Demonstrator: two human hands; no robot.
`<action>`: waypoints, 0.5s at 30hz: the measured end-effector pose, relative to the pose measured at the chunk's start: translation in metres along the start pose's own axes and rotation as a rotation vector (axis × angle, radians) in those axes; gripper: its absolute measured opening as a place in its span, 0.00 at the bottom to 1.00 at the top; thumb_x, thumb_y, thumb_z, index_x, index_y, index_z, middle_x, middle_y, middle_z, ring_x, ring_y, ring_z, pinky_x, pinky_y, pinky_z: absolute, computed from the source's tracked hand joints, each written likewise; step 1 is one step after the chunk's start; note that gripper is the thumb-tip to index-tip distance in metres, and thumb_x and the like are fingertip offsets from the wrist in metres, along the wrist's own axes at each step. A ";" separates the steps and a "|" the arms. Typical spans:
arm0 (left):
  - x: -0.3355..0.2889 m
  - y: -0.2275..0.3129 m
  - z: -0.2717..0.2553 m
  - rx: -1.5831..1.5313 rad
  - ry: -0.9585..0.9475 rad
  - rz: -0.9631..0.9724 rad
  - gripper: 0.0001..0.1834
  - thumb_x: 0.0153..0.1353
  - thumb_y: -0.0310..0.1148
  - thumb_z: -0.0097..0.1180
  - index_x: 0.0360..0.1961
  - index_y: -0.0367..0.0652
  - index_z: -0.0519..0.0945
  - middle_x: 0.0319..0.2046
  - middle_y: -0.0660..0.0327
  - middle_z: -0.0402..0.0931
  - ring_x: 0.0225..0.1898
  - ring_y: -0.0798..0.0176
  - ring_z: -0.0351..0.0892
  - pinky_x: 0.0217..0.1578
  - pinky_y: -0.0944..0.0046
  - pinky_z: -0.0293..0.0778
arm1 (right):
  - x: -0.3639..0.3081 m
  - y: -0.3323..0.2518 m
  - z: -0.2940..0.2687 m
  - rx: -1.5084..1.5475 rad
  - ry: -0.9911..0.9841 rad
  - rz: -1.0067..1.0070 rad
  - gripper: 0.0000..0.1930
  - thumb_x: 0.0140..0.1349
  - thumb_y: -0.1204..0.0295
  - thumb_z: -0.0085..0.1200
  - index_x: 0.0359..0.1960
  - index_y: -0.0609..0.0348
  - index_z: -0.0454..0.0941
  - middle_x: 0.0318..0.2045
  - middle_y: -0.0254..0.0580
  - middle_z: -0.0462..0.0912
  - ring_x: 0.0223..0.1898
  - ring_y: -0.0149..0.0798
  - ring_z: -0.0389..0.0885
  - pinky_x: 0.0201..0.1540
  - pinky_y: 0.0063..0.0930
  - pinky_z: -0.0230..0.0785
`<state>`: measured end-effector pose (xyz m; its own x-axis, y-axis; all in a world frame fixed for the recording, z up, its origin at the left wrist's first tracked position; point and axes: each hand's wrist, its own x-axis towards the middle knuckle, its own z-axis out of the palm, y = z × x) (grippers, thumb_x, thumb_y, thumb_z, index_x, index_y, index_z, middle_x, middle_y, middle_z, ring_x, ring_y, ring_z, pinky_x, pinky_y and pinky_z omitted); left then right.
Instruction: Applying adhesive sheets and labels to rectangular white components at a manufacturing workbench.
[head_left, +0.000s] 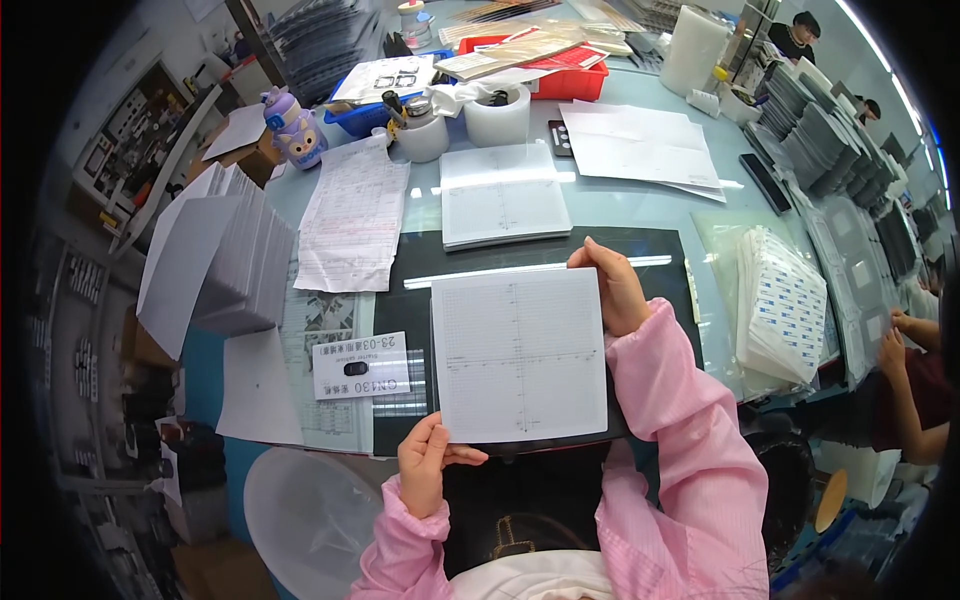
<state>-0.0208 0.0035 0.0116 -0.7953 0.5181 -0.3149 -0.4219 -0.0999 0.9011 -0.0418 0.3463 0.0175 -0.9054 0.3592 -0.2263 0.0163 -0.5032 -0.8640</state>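
A square white sheet (520, 395) printed with a fine grid and crossed axes is held over the black mat (650, 250), facing up. My left hand (428, 458) grips its lower left corner, thumb on top and fingers beneath. Around the upper right corner, my right hand (615, 285) is closed. Whether it is one sheet or a thin stack, I cannot tell. Just beyond lies a stack of similar printed sheets (505, 195). Left of the held sheet is a white label card (362, 366) with a small dark oval piece on it.
A tall stack of white paper (245, 260) and a crumpled printed form (352, 215) stand left. Farther back are white rolls (497, 118) and a red tray (570, 82). Loose papers (640, 145), a dark phone-like bar (765, 183) and a bagged white pack (780, 300) lie right. Another person's hands (893, 345) show far right.
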 end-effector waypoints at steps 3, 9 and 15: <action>-0.001 -0.002 0.003 -0.061 -0.011 -0.021 0.15 0.74 0.33 0.41 0.51 0.31 0.72 0.38 0.51 0.82 0.29 0.57 0.86 0.32 0.62 0.85 | 0.000 0.000 -0.002 0.048 -0.011 -0.003 0.21 0.73 0.57 0.42 0.31 0.60 0.79 0.24 0.36 0.81 0.25 0.28 0.78 0.31 0.21 0.71; -0.002 -0.003 0.013 -0.091 -0.022 -0.045 0.15 0.74 0.34 0.41 0.50 0.31 0.73 0.37 0.52 0.82 0.29 0.58 0.86 0.32 0.62 0.85 | -0.007 -0.010 0.006 0.065 -0.012 0.054 0.22 0.74 0.53 0.40 0.31 0.56 0.77 0.23 0.34 0.79 0.23 0.28 0.77 0.29 0.22 0.71; -0.004 -0.004 0.028 -0.240 -0.058 -0.102 0.15 0.74 0.34 0.43 0.50 0.32 0.73 0.37 0.53 0.81 0.27 0.61 0.84 0.30 0.65 0.83 | -0.016 -0.012 0.026 -0.062 -0.090 0.039 0.26 0.75 0.49 0.34 0.39 0.56 0.80 0.31 0.38 0.81 0.35 0.31 0.79 0.44 0.27 0.74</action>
<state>-0.0041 0.0255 0.0176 -0.7202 0.5826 -0.3767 -0.5950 -0.2396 0.7672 -0.0385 0.3257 0.0430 -0.9381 0.2663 -0.2214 0.0762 -0.4650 -0.8820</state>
